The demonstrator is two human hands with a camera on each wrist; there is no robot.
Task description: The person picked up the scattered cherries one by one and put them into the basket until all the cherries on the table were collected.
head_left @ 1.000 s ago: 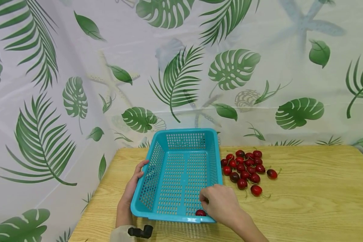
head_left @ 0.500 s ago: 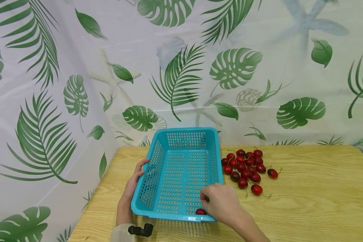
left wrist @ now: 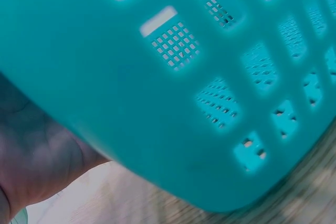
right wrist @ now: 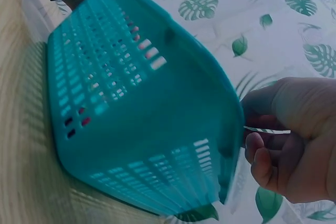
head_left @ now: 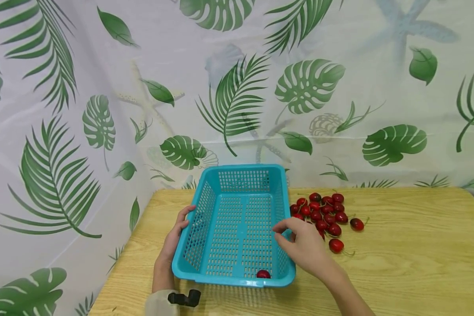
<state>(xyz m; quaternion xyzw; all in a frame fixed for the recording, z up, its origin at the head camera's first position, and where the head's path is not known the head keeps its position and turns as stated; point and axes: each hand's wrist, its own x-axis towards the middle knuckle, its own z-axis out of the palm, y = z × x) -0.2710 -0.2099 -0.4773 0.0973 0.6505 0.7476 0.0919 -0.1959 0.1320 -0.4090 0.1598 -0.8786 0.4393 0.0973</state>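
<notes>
A turquoise plastic basket (head_left: 242,228) with slotted walls and floor sits on the table. One dark red cherry (head_left: 263,274) lies inside it, by the near right corner. My left hand (head_left: 174,241) grips the basket's left side, fingertips over the rim; in the left wrist view its palm (left wrist: 42,145) shows beside the basket wall. Above the right rim is my right hand (head_left: 306,243), fingers loosely bent, thumb and forefinger apart, nothing seen between them. Right of the basket lies a pile of red cherries (head_left: 327,208), partly hidden by that hand.
The wood-grain table (head_left: 411,254) runs on to the right. Two stray cherries, one at the right (head_left: 357,224) and one nearer (head_left: 336,245), lie off the pile. A leaf-patterned sheet (head_left: 237,87) hangs behind and at the left.
My right hand has risen from the near right corner of the basket and moved right and away, over the right rim. The cherry inside is uncovered. The left hand stays on the basket.
</notes>
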